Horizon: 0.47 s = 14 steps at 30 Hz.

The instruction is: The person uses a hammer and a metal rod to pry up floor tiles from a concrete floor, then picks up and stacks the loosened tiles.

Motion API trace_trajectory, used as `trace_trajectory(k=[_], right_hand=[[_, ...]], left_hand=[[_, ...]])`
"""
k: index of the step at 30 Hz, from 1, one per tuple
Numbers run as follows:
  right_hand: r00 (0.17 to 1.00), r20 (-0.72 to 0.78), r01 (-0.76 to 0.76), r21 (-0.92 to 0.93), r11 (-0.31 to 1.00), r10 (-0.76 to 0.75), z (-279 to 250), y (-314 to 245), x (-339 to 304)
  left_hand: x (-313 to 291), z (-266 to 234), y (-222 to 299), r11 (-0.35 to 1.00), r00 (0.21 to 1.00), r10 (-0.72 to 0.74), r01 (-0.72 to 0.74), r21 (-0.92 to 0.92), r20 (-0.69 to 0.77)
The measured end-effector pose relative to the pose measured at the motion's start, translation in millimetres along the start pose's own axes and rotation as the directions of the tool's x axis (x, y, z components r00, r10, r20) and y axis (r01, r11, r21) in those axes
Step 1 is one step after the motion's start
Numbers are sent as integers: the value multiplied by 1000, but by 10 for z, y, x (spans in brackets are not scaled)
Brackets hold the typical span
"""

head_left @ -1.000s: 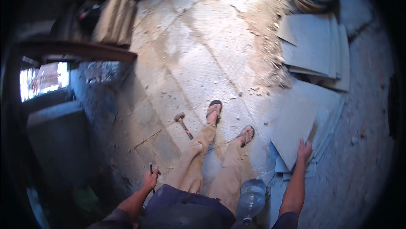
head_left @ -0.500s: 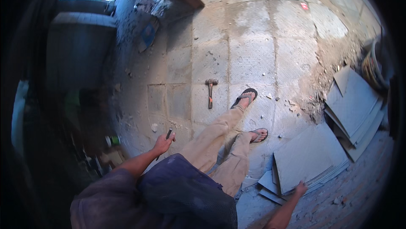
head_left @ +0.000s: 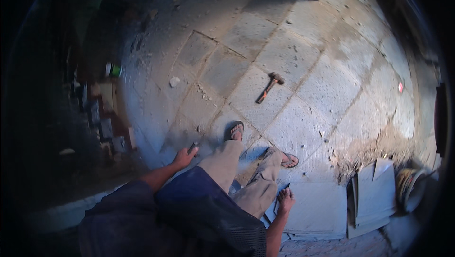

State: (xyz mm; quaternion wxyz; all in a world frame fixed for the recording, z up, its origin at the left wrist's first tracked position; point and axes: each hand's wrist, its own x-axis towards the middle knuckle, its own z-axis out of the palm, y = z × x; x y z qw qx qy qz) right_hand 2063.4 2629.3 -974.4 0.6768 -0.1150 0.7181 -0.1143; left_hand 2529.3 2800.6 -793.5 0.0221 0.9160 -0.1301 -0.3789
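My left hand (head_left: 182, 158) is closed around a short dark rod (head_left: 194, 147), whose end sticks out past the thumb beside my left leg. On the right, my right hand (head_left: 286, 200) hangs over the left edge of a stack of grey tiles (head_left: 317, 209). Its fingers are curled, and a small dark tip (head_left: 287, 186) shows above them; what it belongs to is too small to name. Whether that hand touches the tiles, I cannot tell. A hammer (head_left: 269, 88) with a dark head and an orange-marked handle lies on the floor ahead of my feet.
More grey tiles (head_left: 373, 197) lean in a second stack at the right, beside a dirty bucket (head_left: 411, 190). Rubble (head_left: 362, 155) lies along the floor's right side. A pale stone chunk (head_left: 174, 82) sits ahead on the left. Stacked items (head_left: 106, 119) stand in shadow farther left.
My view has turned left, so the hammer and tiles appear rotated. My right hand has shifted from the stack's near edge to its left side. The rod stays in my left hand.
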Motion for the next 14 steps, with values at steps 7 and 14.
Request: trace_trajectory(k=[7,14], right_hand=[[998,59,9,-399,917,16,722,-313,-369],[992,75,-39,-579,814,101,1369,-302,-541]], left_hand=[[97,6,-1325,915,976,-201,218,-340,84],[280,-431,-2342,802,938,-343,320,-505,51]])
